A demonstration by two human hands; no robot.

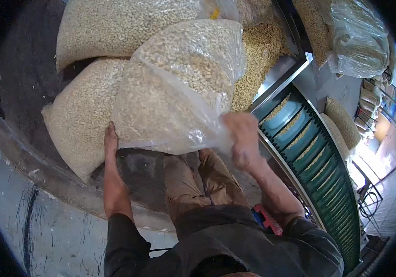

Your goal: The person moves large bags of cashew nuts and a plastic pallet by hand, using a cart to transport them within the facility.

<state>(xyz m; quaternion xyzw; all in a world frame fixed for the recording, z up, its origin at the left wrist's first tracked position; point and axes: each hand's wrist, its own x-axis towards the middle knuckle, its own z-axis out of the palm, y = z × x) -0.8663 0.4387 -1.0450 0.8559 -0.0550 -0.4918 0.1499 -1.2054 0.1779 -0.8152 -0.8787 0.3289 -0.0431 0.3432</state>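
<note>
That clear plastic bag (pixel 175 97), thin, shiny, bulging w/ pale curved pieces, sits L of the green conveyor (pixel 315 154). R hand (pixel 241 136), motion-blurred, is clamped on its twisted neck, nearest the conveyor. L hand (pixel 110 137) touches the bag's side farther from the conveyor; fingers partly hidden, can't tell if they pinch.

Two plump sacks, the lower sack (pixel 84 111) & upper sack (pixel 124 27), crowd the bag L of the conveyor; upper one's cut off by frame. Loose tan pieces (pixel 258 60) heap by conveyor's top end, partly blocked by the bag. Crinkly plastic bundle (pixel 359 44) beyond conveyor, contents unclear.
</note>
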